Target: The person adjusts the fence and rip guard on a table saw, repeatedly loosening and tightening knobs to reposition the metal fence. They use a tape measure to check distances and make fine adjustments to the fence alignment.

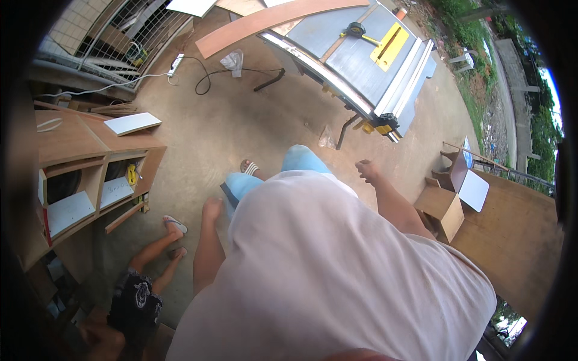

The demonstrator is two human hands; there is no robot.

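Observation:
My left hand (212,210) hangs low beside my blue shorts (242,184), near a dark strip along their side. Its back faces up and the fingers are hidden beneath. Out to the right, my right hand (366,171) is held in the air over the concrete floor, its fingers loosely bent and apart, with nothing seen in them. Ahead of me stands a table saw (355,66) with a yellow insert plate (392,47). A tape measure (355,30) lies on its top, and a long wooden board (265,25) rests across its far left.
A wooden cabinet frame (99,144) stands at the left, a white panel (133,123) on top. Behind it, a seated person's legs (153,256) extend onto the floor. A power strip (175,65) and cord lie ahead. Wooden boxes (442,207) sit at the right by a plywood sheet (512,234).

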